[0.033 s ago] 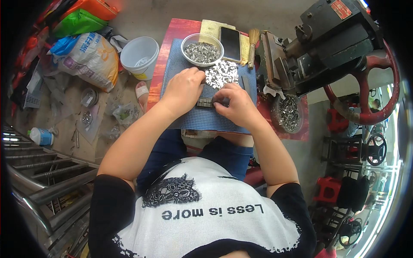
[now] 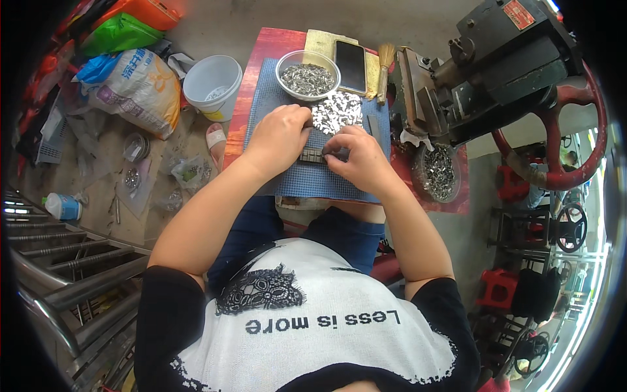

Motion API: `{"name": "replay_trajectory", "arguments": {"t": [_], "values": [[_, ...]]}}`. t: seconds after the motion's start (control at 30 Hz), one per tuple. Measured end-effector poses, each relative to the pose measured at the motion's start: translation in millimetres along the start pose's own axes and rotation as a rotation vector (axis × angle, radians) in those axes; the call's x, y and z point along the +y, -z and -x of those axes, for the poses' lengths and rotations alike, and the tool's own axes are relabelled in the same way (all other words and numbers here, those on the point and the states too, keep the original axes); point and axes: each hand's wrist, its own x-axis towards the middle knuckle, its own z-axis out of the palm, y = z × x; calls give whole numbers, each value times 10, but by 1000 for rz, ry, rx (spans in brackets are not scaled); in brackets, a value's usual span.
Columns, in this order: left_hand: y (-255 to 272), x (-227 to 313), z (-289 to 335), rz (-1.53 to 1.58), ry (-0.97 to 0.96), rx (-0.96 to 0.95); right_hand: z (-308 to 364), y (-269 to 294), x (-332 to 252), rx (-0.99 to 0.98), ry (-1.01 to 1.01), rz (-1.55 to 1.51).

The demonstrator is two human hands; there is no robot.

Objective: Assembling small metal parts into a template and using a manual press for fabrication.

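On a blue ribbed mat (image 2: 297, 189) lies a short dark metal block (image 2: 311, 155) with a row of segments along it. My right hand (image 2: 358, 159) has its thumb and fingers curled round the block's right end. Just above the block, my left hand (image 2: 279, 135) is closed, its fingertips bent down at the edge of a pile of small shiny metal pieces (image 2: 337, 112). Whatever those fingertips hold is hidden. Behind the hands, a clear plastic bowl (image 2: 279, 81) contains many more small metal pieces.
A phone (image 2: 350, 65) lies on a yellow cloth (image 2: 320, 40) beside a brush (image 2: 383, 68). To the right stands a dark machine press (image 2: 516, 78) with a red handwheel (image 2: 591, 147); a tub of metal pieces (image 2: 437, 173) is below. A white bucket (image 2: 212, 81) stands left.
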Motion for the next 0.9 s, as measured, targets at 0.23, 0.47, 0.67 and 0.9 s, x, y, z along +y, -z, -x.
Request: {"name": "replay_trajectory", "arguments": {"t": [0.23,0.47,0.67,0.9], "values": [[116,18,148,351,114,-33,21,4,43,2,-17,-47],[91,66,178,516,240,-145,-211,-119,208,301,-16,141],[38,57,245,297,29,-113,-224,-144,225,246,7,203],[94,59,175,238,61,-199,-77,-92,53,146,98,-29]]}}
